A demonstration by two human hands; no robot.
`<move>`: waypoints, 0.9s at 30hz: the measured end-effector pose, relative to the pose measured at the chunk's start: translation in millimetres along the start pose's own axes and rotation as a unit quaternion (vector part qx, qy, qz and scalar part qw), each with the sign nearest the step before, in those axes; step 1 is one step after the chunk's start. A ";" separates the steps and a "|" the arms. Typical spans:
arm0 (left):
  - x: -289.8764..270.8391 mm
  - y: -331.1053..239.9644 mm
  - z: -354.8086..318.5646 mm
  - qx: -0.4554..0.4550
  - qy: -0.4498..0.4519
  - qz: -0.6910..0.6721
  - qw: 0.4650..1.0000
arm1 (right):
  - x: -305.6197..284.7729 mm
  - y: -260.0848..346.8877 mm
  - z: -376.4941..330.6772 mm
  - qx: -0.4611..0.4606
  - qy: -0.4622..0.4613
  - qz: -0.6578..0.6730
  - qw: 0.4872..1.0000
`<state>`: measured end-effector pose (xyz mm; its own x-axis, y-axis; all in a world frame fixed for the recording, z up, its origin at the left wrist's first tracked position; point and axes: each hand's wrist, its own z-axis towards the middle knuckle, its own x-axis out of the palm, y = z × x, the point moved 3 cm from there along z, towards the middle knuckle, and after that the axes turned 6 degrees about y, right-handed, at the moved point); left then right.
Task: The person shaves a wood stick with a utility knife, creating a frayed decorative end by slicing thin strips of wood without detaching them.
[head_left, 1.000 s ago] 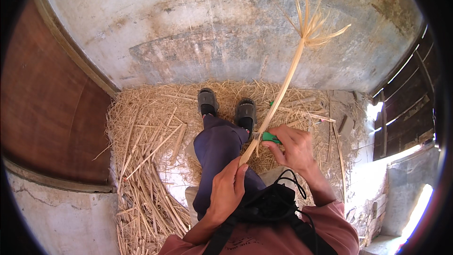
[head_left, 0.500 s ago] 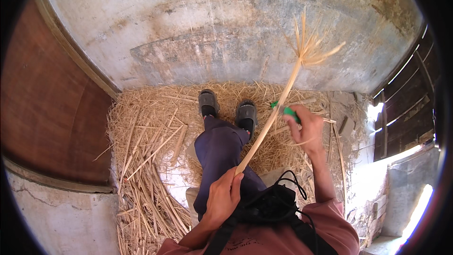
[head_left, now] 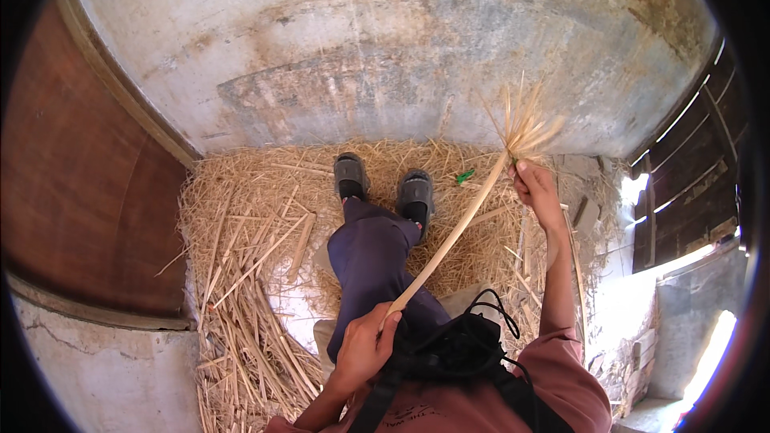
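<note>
A long pale stick (head_left: 455, 238), seemingly bamboo or wood, slants up and away from my lap. Thin curled shavings (head_left: 525, 130) fan out at its far end. My left hand (head_left: 367, 350) is closed round the near end, above my thigh. My right hand (head_left: 537, 192) is closed beside the far end, just below the shavings. It holds a green-handled knife, mostly hidden by the fingers; only a small greenish bit shows at the stick.
Straw-like shavings (head_left: 241, 164) cover the floor, with a pile of split sticks (head_left: 249, 345) at left. A small green object (head_left: 465, 176) lies past my sandals (head_left: 415, 192). A stained wall (head_left: 361, 56) stands ahead, a brown door (head_left: 88, 168) left, wooden slats (head_left: 690, 168) right.
My right hand has moved outward along the stick, from its middle to the frayed end. The stick's far end has dipped lower, and my left hand has shifted slightly nearer me.
</note>
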<state>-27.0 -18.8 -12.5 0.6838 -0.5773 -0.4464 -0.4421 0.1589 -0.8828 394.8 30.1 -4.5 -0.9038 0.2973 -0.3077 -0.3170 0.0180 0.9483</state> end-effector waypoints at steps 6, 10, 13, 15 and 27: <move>-7.6 -2.5 11.0 -0.032 0.028 -0.032 0.999 | 14.0 -19.1 -18.3 -0.005 0.072 0.439 0.896; -3.8 -8.8 22.7 0.023 -0.041 -0.045 0.998 | 33.3 -38.2 -34.2 -0.003 -0.092 0.248 0.964; 0.2 -2.2 26.8 0.060 -0.078 -0.018 0.995 | 47.7 -36.8 -48.5 0.030 -0.075 0.220 0.972; 2.5 3.5 28.3 0.074 -0.104 -0.016 0.992 | 47.1 -25.2 -54.0 0.020 -0.062 0.275 0.959; -6.0 12.5 22.3 0.053 -0.119 -0.004 0.991 | 25.7 9.3 -55.5 -0.044 0.070 0.483 0.871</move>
<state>-23.7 4.4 -24.2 0.8103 -0.3750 -0.4503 -0.3817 0.2453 -0.8911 352.7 -15.1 -8.0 -0.7850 0.0132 0.6194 0.5970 -0.2511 0.7619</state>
